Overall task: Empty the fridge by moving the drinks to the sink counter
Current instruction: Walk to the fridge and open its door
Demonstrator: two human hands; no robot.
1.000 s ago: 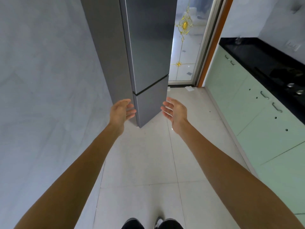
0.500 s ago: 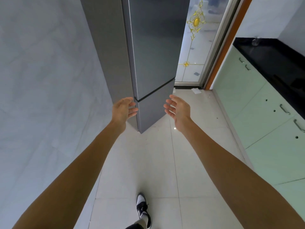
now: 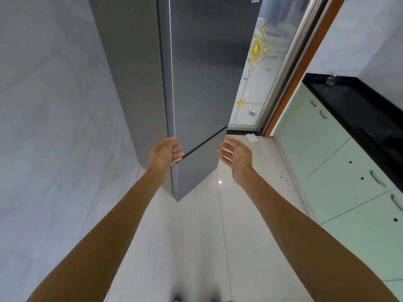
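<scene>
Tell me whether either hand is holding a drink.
No, the left hand and right hand are both open and empty before the fridge.

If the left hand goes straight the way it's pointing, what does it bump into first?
The left hand would probably meet the fridge first, at its near corner by the door gap; depth is unclear.

Fridge [image 3: 196, 83] stands ahead on the floor [image 3: 196, 236], wall [image 3: 54, 105] on its left, glass door [image 3: 257, 83] behind it to the right. Counter [image 3: 359, 110] runs along the right side above cabinets [image 3: 327, 160]; paper scrap [image 3: 251, 137] lies on the floor near the glass door's foot. Left grip [image 3: 162, 154] is before the fridge's near corner, right grip [image 3: 236, 156] to the right of it.
</scene>
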